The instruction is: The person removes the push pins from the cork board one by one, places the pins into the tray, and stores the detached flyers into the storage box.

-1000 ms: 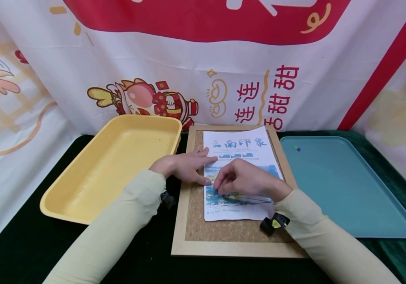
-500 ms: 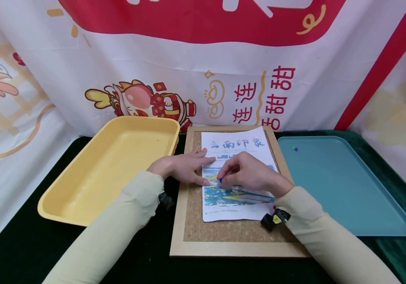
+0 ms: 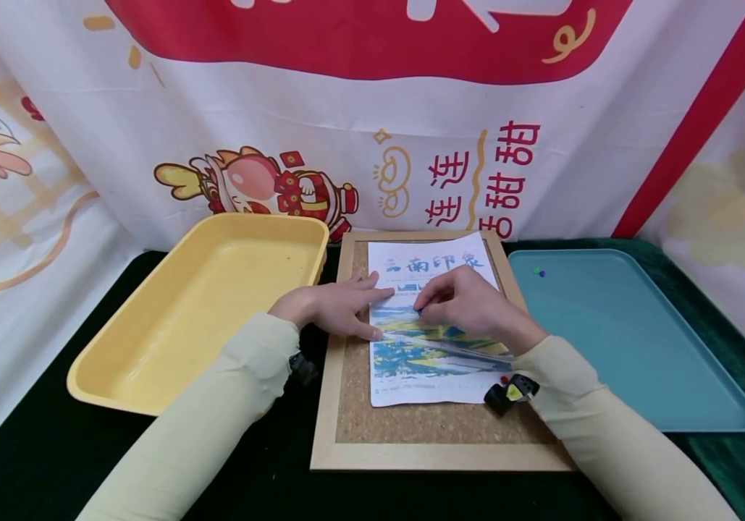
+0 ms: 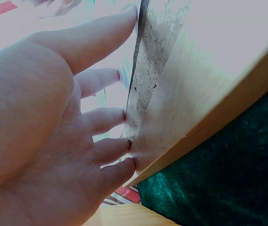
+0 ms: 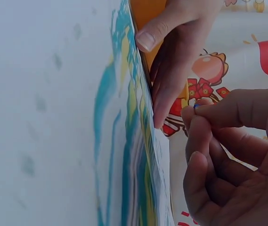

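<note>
A printed sheet of paper (image 3: 398,394) with a blue and yellow picture lies on a wood-framed cork board (image 3: 405,427). My left hand (image 3: 336,307) rests with spread fingers on the paper's left edge and the frame. Between thumb and index finger, my right hand (image 3: 473,307) pinches a small blue push pin (image 5: 196,106), just above the middle of the paper. The pin's point is hidden. Beside my right wrist, a small red pin (image 3: 504,380) shows at the sheet's lower right.
A yellow tray (image 3: 118,387) stands left of the board. On the right is a flat blue tray (image 3: 639,347) with a green pin (image 3: 536,270) and a purple pin (image 3: 542,274) near its far left corner. Dark green cloth (image 3: 268,470) covers the table; a printed curtain (image 3: 320,108) hangs behind.
My right hand has moved up the sheet and slightly right with the blue push pin, uncovering more of the picture and the red pin. My left hand stays on the paper.
</note>
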A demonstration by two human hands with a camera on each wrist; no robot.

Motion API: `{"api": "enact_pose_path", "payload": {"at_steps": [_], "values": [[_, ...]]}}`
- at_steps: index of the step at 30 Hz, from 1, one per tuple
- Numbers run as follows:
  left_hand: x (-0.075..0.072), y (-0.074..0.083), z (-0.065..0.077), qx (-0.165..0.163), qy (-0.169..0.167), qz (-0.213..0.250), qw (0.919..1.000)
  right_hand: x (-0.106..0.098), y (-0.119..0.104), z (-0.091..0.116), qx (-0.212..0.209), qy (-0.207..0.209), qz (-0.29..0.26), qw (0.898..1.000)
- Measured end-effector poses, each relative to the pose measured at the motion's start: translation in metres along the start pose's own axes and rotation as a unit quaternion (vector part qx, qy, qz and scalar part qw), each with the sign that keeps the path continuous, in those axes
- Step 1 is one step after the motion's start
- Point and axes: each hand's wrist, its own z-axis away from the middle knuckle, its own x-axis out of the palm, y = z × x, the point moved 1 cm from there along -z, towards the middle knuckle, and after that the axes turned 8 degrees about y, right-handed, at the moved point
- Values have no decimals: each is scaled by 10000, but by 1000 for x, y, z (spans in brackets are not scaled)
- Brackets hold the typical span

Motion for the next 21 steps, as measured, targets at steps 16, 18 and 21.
{"api": "enact_pose_path", "payload": {"at_steps": [16, 18, 21], "values": [[1, -1, 0, 80, 9, 15, 10000, -27, 16, -5, 731, 612, 14, 9954], [0, -1, 1, 100, 17, 26, 9999, -30, 18, -4, 790, 644, -36, 9948], [1, -1, 1, 115, 26, 52, 9999, -36, 21, -4, 867, 718, -119, 9936]]}}
